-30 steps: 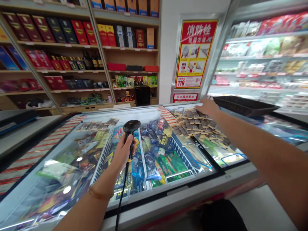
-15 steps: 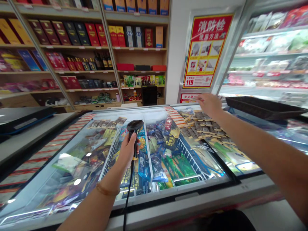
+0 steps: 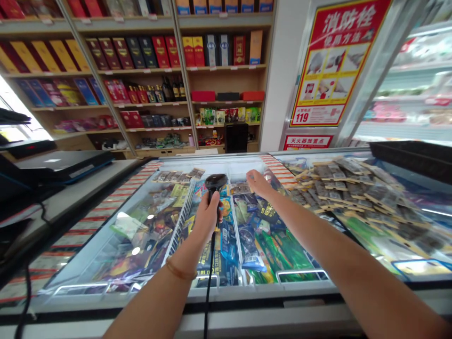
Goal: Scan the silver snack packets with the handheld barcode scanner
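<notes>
Looking along from the far left of the scanner (image 3: 216, 181), I see a flat dark device (image 3: 67, 165) on a counter, well apart from it. Nearer the scanner, still to its left, a red-and-white striped strip (image 3: 109, 202) runs along the freezer glass, and beyond and left of the scanner's head lies a short row of flat packs (image 3: 178, 176).

My left hand (image 3: 207, 216) is wrapped round the scanner's handle, thumb up along the near side, the head above my fingers and the black cord (image 3: 211, 263) hanging below. A thin bracelet (image 3: 180, 271) circles that wrist.

Just right of the scanner's head is a small packet (image 3: 240, 189) with a tan edge — its left end close by the head, though I cannot tell whether they touch. My right hand (image 3: 261, 184) has its fingertips closed on the packet's right end, so the rest of it sticks out leftward from my fingers, toward the scanner. Below that hand, right of the scanner, green bags (image 3: 289, 247) lie under the glass. Farther right of the scanner spreads a heap of tan-edged packs (image 3: 339, 186) — and past it, farthest right, a black tray (image 3: 416, 160).
</notes>
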`<action>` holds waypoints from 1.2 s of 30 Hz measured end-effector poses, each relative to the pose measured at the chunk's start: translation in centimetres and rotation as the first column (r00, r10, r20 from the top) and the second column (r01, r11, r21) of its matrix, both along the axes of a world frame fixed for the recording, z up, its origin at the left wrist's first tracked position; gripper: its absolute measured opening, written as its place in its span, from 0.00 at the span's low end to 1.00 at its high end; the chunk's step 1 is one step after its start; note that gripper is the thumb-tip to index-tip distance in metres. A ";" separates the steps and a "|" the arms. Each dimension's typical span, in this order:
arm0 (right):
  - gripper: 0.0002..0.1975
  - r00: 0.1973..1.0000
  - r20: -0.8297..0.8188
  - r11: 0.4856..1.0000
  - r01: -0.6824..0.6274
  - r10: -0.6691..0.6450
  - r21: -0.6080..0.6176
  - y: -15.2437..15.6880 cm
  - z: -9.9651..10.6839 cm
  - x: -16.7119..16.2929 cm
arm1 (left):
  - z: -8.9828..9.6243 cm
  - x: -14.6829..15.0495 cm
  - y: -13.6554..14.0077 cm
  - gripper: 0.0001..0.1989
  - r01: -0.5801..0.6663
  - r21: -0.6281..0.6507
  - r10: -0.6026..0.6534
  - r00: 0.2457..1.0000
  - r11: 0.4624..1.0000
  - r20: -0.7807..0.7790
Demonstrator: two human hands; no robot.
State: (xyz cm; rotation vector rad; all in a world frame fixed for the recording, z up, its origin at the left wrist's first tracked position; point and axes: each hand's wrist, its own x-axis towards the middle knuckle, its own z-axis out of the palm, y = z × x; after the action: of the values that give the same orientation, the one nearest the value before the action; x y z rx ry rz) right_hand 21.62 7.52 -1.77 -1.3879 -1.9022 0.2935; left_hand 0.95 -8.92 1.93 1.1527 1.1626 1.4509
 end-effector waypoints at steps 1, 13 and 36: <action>0.18 0.996 0.047 0.996 0.078 -0.076 -0.043 0.2 0.0 -0.5 | 0.1 0.1 -0.1 0.26 0.005 -0.002 -0.005 1.000 1.000 -0.006; 0.25 0.992 -0.111 0.986 -0.076 0.060 -0.146 0.1 0.2 -0.3 | -0.6 0.3 0.0 0.26 0.045 0.004 -0.044 0.997 0.999 -0.056; 0.15 0.290 -0.957 0.903 -0.404 -0.027 -0.148 -1.5 1.8 -2.0 | -1.8 0.5 -0.4 0.25 0.303 0.040 -0.294 0.944 0.952 -0.148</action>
State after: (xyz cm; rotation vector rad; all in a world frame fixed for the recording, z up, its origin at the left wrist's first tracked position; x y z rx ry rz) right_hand 19.66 6.01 0.01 -0.7766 -0.9372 1.3574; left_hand 1.48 -9.33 0.12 1.4272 0.9897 1.1954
